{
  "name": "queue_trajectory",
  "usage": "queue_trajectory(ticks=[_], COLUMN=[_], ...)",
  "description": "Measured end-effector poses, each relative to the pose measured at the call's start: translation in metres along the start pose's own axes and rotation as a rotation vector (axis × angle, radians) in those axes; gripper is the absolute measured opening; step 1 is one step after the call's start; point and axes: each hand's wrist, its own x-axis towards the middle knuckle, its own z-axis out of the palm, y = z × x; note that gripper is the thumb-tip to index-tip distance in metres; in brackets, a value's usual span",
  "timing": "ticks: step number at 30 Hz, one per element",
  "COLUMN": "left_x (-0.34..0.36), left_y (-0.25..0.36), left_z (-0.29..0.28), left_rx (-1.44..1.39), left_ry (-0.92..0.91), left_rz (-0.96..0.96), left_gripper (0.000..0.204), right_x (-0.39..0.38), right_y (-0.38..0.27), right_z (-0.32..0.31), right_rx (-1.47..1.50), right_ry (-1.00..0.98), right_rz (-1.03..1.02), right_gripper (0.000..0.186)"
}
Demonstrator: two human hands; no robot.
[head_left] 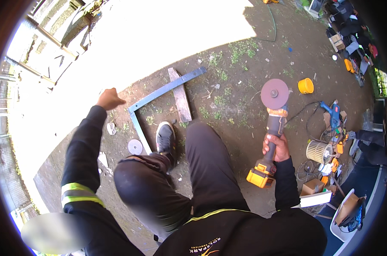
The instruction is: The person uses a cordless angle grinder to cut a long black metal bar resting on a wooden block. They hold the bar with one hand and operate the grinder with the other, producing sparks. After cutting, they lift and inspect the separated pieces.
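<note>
In what looks like a tool-positioning step, one calling next for firm control and careful footing, a worker's left hand (110, 100) hovers near the corner of a blue metal angle frame (158, 92), its fingers seemingly curled, how tightly impossible to tell. The frame crosses a wooden board (184, 104) on the dirt. Rightward, well apart from the frame, a cordless grinder (275, 123) points disc-first away from the worker, its handle wrapped by the right hand (280, 148).

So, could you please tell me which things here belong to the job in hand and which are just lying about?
Likely in the job: angle grinder, in the right grip; blue metal frame; wooden board under it.
Seemingly lying about: yellow tub; blue power tool; cardboard box.
</note>
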Motion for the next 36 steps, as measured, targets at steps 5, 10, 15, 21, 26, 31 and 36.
queue_trajectory(ticks=[5, 10, 15, 21, 26, 31, 36], left_x=[0.069, 0.131, 0.137, 0.074, 0.005, -0.073, -0.134], left_y=[0.022, 0.032, 0.025, 0.024, 0.021, 0.037, 0.061], left_z=[0.161, 0.255, 0.246, 0.157, 0.070, -0.031, -0.115], left_rx=[0.226, 0.163, 0.047, -0.084, 0.010, 0.123, 0.344], left_ry=[0.011, 0.350, 0.373, 0.339, 0.392, 0.522, 0.780], left_rz=[0.105, 0.252, 0.343, 0.439, 0.399, 0.449, 0.427], left_gripper=[0.071, 0.021, 0.019, 0.044, 0.051, 0.060, 0.040], right_x=[0.000, -0.002, -0.009, -0.016, -0.018, -0.017, -0.016], right_y=[0.001, 0.007, 0.011, 0.018, 0.027, 0.030, 0.027], right_z=[0.009, 0.005, 0.007, 0.009, 0.003, -0.004, -0.009], right_rx=[0.081, 0.084, 0.109, 0.154, 0.226, 0.250, 0.270], right_ry=[0.006, 0.033, 0.061, 0.087, 0.068, 0.059, 0.026], right_rz=[-0.008, -0.001, 0.051, 0.055, 0.041, 0.047, 0.001], right_gripper=[0.035, 0.050, 0.052, 0.047, 0.044, 0.041, 0.039])
